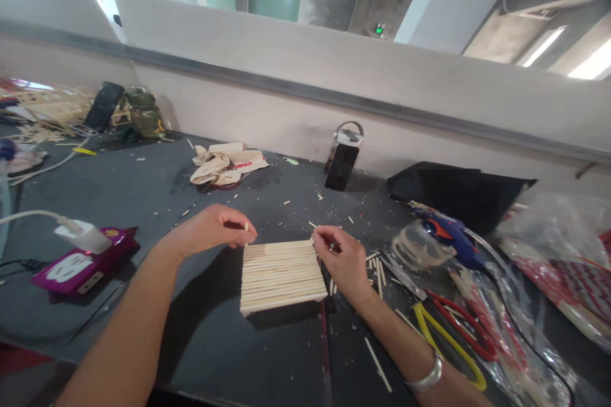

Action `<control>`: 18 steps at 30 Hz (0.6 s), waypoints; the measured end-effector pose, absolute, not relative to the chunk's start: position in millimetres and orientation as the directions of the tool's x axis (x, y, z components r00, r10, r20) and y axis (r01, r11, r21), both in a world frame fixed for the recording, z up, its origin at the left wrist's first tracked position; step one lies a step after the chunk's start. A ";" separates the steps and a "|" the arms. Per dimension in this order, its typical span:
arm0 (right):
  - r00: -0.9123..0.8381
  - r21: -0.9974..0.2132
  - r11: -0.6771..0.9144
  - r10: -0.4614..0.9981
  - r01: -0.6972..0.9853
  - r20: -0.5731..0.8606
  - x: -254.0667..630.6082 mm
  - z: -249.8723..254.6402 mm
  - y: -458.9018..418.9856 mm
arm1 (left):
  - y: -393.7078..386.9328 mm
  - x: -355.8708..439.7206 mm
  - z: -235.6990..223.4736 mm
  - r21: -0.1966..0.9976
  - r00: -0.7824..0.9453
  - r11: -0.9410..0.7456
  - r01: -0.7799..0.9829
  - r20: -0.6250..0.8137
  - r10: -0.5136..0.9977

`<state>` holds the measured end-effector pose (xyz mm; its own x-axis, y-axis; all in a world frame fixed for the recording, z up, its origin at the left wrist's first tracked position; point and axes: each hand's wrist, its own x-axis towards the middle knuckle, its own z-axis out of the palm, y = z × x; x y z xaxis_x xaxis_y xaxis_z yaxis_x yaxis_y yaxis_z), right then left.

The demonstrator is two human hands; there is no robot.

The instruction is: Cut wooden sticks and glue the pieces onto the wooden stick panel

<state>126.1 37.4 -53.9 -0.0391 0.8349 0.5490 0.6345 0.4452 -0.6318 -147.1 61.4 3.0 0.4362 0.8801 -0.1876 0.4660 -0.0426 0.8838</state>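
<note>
A panel of pale wooden sticks (284, 276), laid side by side, sits on the dark table in front of me. At its far left corner, my left hand (224, 227) is closed in a pinch on a short upright wooden stick (246, 233). My right hand (344, 261) is also pinched, at the far right corner, with a short light stick end (312, 240) at its fingertips. The fingers partly hide what each hand grips. Several loose cut sticks (380, 272) lie just right of my right hand.
Scissors with red and yellow handles (470, 331), a blue glue gun (451, 235) and plastic-bagged sticks (496, 311) crowd the right. A purple power strip (86, 264) stands left. Behind are a crumpled cloth (229, 164), a phone (342, 166) leaning on a container, and a partition.
</note>
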 end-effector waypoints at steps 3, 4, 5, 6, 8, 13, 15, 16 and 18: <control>-0.041 -0.637 0.445 0.838 0.630 0.544 126.2 -54.9 37.4 | 61.8 -147.6 2.8 0.879 0.432 -0.049 0.475 -0.184 0.883; -0.041 -0.642 0.442 0.841 0.627 0.540 126.4 -54.8 37.3 | 62.2 -147.8 2.4 0.876 0.429 -0.049 0.481 -0.186 0.884; -0.039 -0.649 0.439 0.845 0.622 0.534 126.5 -54.1 36.9 | 62.7 -147.9 1.8 0.874 0.423 -0.044 0.484 -0.190 0.886; -0.034 -0.660 0.433 0.850 0.614 0.526 126.5 -52.7 36.3 | 63.2 -147.8 1.0 0.875 0.417 -0.034 0.483 -0.196 0.888; -0.013 -0.690 0.415 0.862 0.593 0.507 125.7 -47.2 33.7 | 63.5 -146.4 -0.7 0.891 0.392 -0.011 0.454 -0.189 0.900; 0.000 -0.783 0.375 0.902 0.497 0.432 115.8 -20.0 21.7 | 59.6 -131.0 -2.0 0.971 0.325 -0.108 0.211 0.035 0.945; -0.043 -0.820 0.365 0.921 0.442 0.387 109.8 -7.8 17.7 | 57.2 -121.4 -2.0 0.992 0.318 -0.111 0.059 0.087 0.944; -0.066 -0.835 0.361 0.927 0.415 0.368 106.9 -2.2 16.7 | 56.1 -116.9 -2.3 0.996 0.327 -0.093 -0.001 0.088 0.941; -0.102 -0.847 0.372 0.927 0.379 0.361 101.5 7.1 17.0 | 54.4 -109.7 -3.8 0.996 0.360 -0.055 -0.075 0.078 0.930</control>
<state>101.5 17.0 7.1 -0.1017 0.9269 0.3613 0.3792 0.3719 -0.8473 -109.7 54.4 -3.8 0.3598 0.9297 0.0783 -0.0746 -0.0550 0.9957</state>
